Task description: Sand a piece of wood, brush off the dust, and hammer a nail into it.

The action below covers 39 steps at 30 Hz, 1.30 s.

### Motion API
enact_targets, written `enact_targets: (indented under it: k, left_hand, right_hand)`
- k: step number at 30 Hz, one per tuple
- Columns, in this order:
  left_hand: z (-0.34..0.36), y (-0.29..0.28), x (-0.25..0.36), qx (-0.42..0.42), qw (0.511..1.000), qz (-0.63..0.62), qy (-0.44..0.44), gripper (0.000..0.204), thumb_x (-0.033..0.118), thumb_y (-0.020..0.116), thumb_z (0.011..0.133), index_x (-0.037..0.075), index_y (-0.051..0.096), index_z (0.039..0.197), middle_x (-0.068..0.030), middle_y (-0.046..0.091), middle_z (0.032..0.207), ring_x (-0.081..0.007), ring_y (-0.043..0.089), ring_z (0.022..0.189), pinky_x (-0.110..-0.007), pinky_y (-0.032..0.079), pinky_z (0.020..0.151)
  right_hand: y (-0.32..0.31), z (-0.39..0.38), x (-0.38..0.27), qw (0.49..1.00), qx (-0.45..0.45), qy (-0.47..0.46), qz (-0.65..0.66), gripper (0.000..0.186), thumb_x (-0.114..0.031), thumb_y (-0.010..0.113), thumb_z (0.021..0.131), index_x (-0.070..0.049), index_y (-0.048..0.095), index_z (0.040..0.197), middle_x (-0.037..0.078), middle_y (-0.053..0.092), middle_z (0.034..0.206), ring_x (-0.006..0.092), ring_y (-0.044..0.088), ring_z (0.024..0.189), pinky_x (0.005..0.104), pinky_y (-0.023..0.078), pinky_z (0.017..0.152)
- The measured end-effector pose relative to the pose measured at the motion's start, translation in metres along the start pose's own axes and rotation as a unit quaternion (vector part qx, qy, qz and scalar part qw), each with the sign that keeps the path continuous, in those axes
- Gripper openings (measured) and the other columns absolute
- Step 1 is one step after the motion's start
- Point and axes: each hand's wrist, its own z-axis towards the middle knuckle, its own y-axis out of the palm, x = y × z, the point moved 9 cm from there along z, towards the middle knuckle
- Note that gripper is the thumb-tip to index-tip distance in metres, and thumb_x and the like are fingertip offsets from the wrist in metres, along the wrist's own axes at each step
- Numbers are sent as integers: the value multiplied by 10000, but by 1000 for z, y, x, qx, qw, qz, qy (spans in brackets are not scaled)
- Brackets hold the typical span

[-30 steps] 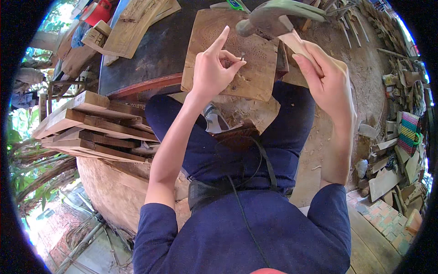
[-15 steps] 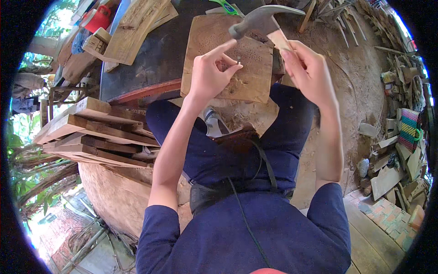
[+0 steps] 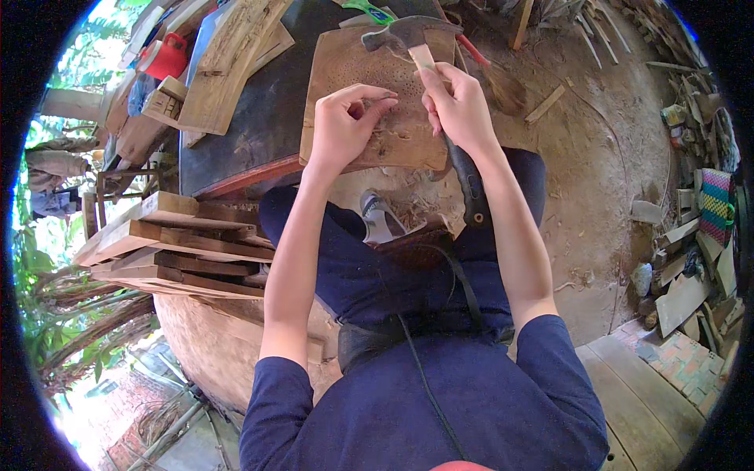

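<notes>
In front of my knees lies a thick wooden board (image 3: 338,67) with many small holes in its top. Over it, my left hand (image 3: 345,125) is closed in a pinch, thumb against forefinger. A tiny dark bit, seemingly a nail (image 3: 392,96), shows at those fingertips; its shaft is too small to make out. My right hand (image 3: 463,106) is wrapped round the handle of a claw hammer (image 3: 410,33). The handle is pale wood near the head, with a black grip reaching down past the hand. The hammer head is above the board's far part, apart from the left fingers.
The board rests partly on a dark tabletop (image 3: 247,125). Beyond it are a green-handled tool (image 3: 369,10) and a red-handled brush (image 3: 503,82). Planks (image 3: 228,71) and a red jug (image 3: 163,56) sit far left. Stacked timber (image 3: 173,243) stands beside my left leg.
The hammer has come down and to the left over the board with my right hand. My left hand keeps its pinch and sits slightly further left in view. The red-handled brush has come into sight.
</notes>
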Motion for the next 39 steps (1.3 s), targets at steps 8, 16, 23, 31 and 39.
enact_targets:
  k: [8, 16, 23, 31, 39]
  left_hand:
    - [-1, 1, -4, 26, 1000, -12, 3, 87, 57, 791, 885, 62, 807, 970, -10, 742, 793, -37, 463, 540, -244, 393, 512]
    - [-1, 1, -4, 17, 1000, -25, -3, 74, 69, 784, 905, 47, 787, 976, -20, 719, 756, -41, 504, 543, -242, 404, 514]
    - [-5, -2, 13, 31, 996, 40, 76, 77, 74, 772, 923, 20, 775, 977, -32, 738, 795, -39, 541, 553, -241, 421, 515]
    - [-9, -19, -8, 81, 993, -64, -61, 110, 88, 752, 951, 0, 772, 1014, -73, 797, 1003, -113, 721, 896, -287, 578, 829]
    - [-4, -5, -5, 35, 999, -11, -30, 114, 78, 752, 948, -7, 774, 1020, -75, 796, 1007, -105, 713, 882, -278, 578, 824]
  right_hand:
    - [-3, 0, -8, 999, 22, -9, -38, 349, -296, 543, 1091, 24, 635, 984, 36, 597, 644, 112, 569, 463, 298, 445, 439]
    - [-1, 0, -4, 999, 24, 6, -39, 337, -301, 558, 1089, 19, 627, 1012, 17, 571, 649, 93, 538, 470, 283, 433, 445]
    - [-2, 0, -5, 999, 27, -9, -45, 360, -311, 555, 1086, 15, 630, 952, 38, 598, 624, 120, 575, 457, 305, 457, 449]
    - [-2, 1, -3, 999, 27, -7, -37, 344, -300, 558, 1085, 14, 634, 965, 34, 600, 630, 114, 576, 459, 299, 461, 439]
    - [-3, 1, -3, 999, 28, -4, -42, 342, -291, 555, 1085, 23, 629, 971, 39, 599, 647, 113, 569, 456, 302, 455, 431]
